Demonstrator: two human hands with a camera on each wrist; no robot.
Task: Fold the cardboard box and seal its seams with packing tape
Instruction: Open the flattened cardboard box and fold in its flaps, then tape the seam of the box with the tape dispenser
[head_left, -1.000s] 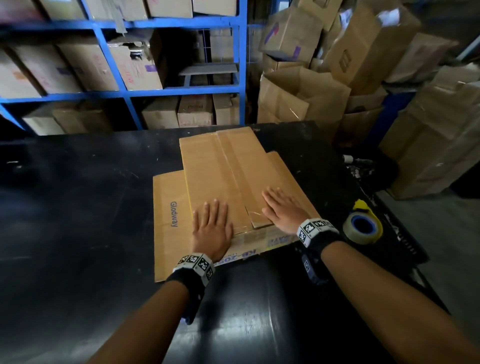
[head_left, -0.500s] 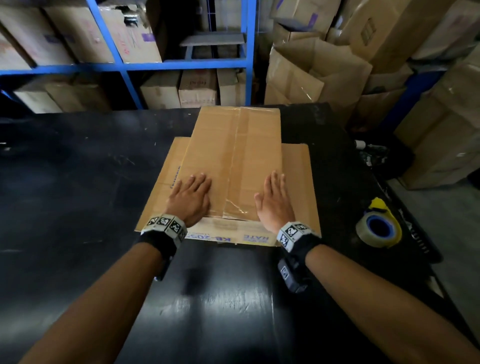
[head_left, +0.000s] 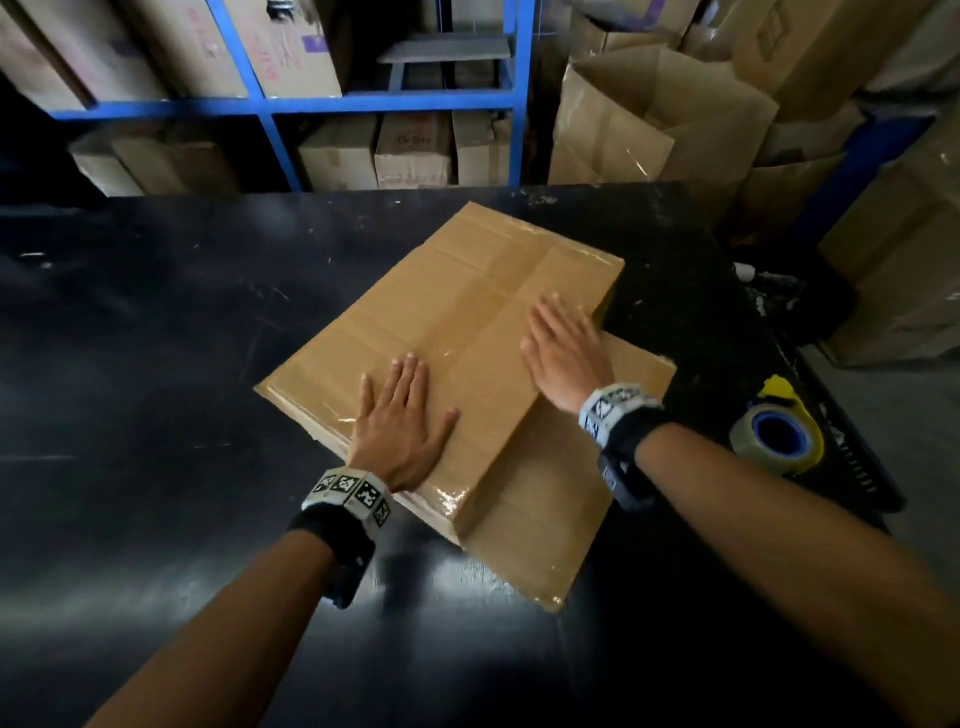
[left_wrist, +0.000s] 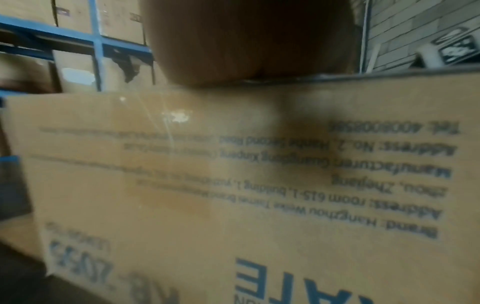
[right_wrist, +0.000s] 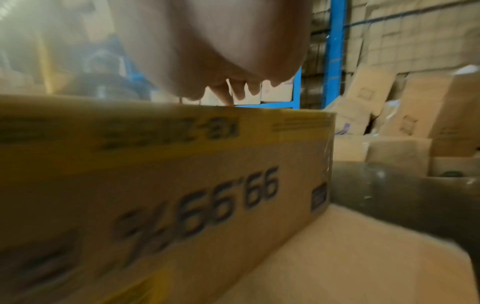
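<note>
A brown cardboard box (head_left: 467, 312) sits on the black table (head_left: 156, 364), its top crossed by shiny clear tape. My left hand (head_left: 400, 431) lies flat, fingers spread, on the near left part of the top. My right hand (head_left: 566, 353) presses flat on the right part of the top, near the edge. One loose flap (head_left: 535, 519) lies on the table at the box's near right side. The left wrist view shows the printed box side (left_wrist: 233, 185) under the palm (left_wrist: 246, 41). The right wrist view shows another printed side (right_wrist: 155, 185) and the flap (right_wrist: 350, 257).
A roll of clear packing tape (head_left: 779, 436) on a yellow and blue holder rests near the table's right edge. Blue shelving (head_left: 363, 104) with cartons stands behind the table. Open and stacked cartons (head_left: 649, 119) crowd the back right and the right side.
The box has turned clockwise on the table under both flat hands. Both hands stayed on its top, and the right hand now lies farther forward than the left.
</note>
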